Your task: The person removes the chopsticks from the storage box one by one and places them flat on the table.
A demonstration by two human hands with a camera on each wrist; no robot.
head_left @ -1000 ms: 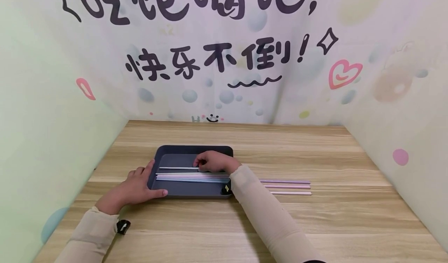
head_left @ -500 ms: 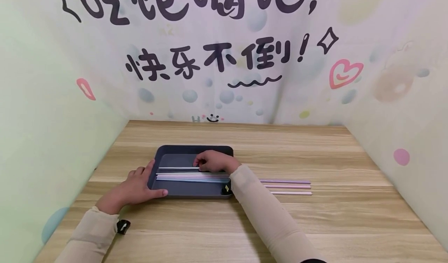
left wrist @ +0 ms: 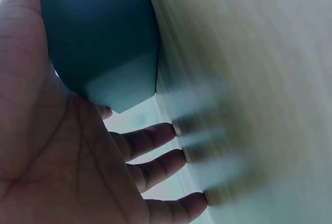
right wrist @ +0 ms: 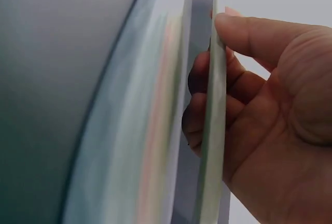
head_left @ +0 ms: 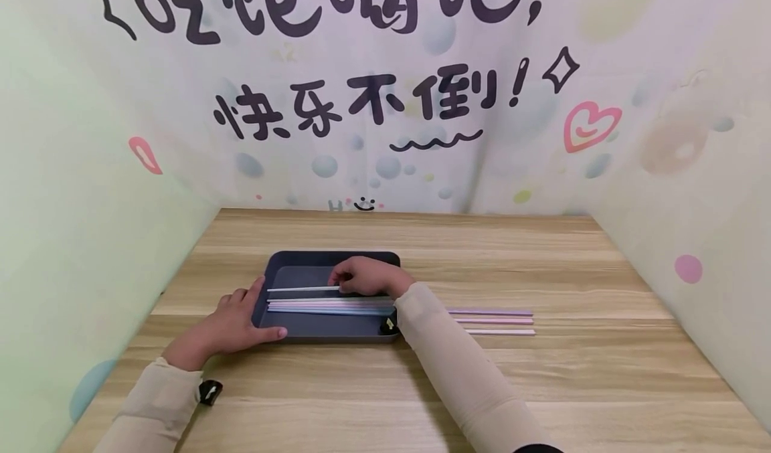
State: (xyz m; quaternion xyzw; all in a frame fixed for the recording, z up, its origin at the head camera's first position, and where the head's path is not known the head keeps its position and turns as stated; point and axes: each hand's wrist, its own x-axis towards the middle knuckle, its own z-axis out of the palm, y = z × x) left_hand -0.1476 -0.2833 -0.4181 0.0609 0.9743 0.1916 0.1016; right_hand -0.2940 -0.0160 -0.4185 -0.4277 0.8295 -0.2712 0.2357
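Note:
My right hand (head_left: pixel 367 276) pinches a pale green chopstick (right wrist: pixel 217 110) between thumb and fingers, over the back part of a dark grey tray (head_left: pixel 337 333). The chopstick's left tip reaches near the tray's left wall; its right end is hidden by the hand. In front of it, several pastel chopsticks (head_left: pixel 325 305) in white, pink and blue lie side by side in the tray. Spread around the tray's front left corner, my left hand (head_left: pixel 231 320) touches the rim, thumb at the front. In the left wrist view, several of its fingers (left wrist: pixel 155 169) extend past the tray to the table.
To the right of the tray, several chopsticks (head_left: pixel 494 320) in purple, pink and white lie on the wooden table (head_left: pixel 337 399), partly hidden by my right forearm. A printed cloth wall (head_left: pixel 361 158) stands behind the table, with pale walls at both sides.
My right hand has shifted slightly left with the pale green chopstick, its tip now nearer the tray's left wall. The left hand stays on the tray.

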